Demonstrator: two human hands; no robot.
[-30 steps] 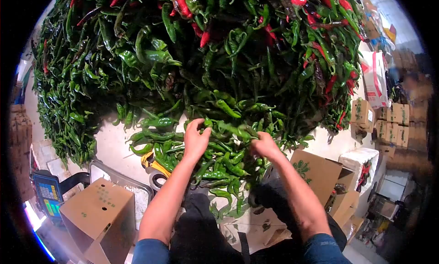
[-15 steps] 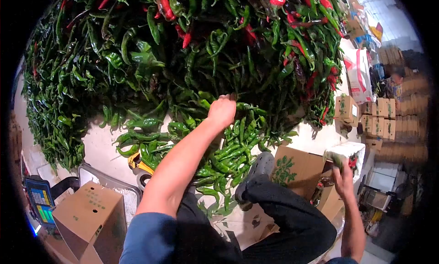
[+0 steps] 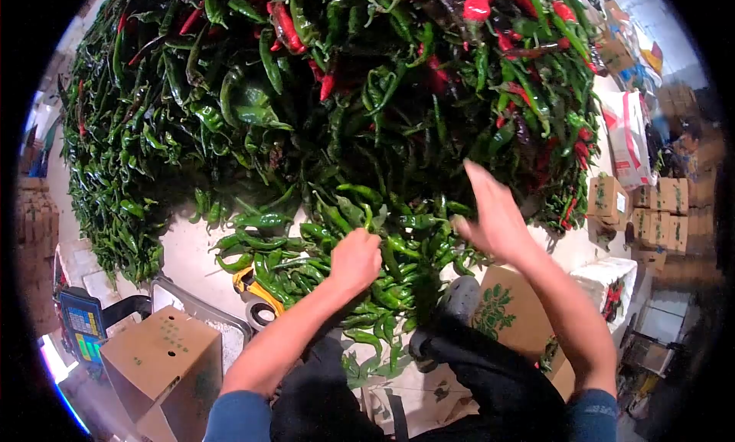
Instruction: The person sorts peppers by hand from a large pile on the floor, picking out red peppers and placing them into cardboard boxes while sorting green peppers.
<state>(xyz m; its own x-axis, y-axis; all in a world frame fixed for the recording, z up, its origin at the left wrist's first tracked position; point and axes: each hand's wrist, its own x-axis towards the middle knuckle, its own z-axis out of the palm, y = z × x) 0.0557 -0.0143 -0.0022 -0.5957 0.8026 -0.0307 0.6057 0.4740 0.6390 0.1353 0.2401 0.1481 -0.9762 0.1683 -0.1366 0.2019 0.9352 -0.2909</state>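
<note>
My left hand is closed over the loose green peppers on the floor, and a green chili pepper pokes out at its fingers. My right hand is in the air at the front of the big pepper heap, fingers stretched and thumb apart, with nothing in it. The heap is mostly long green peppers with red ones among them. Between my forearms, the loose green peppers spread toward my feet.
A yellow tape dispenser lies left of the loose peppers. Cardboard boxes stand at left and right. A white foam box with red peppers is at right. A scale display stands far left; stacked cartons are behind.
My right hand has moved from the white foam box, where it had something green, leftward to the heap, now without it. My left hand has drawn back toward me. The view has shifted slightly.
</note>
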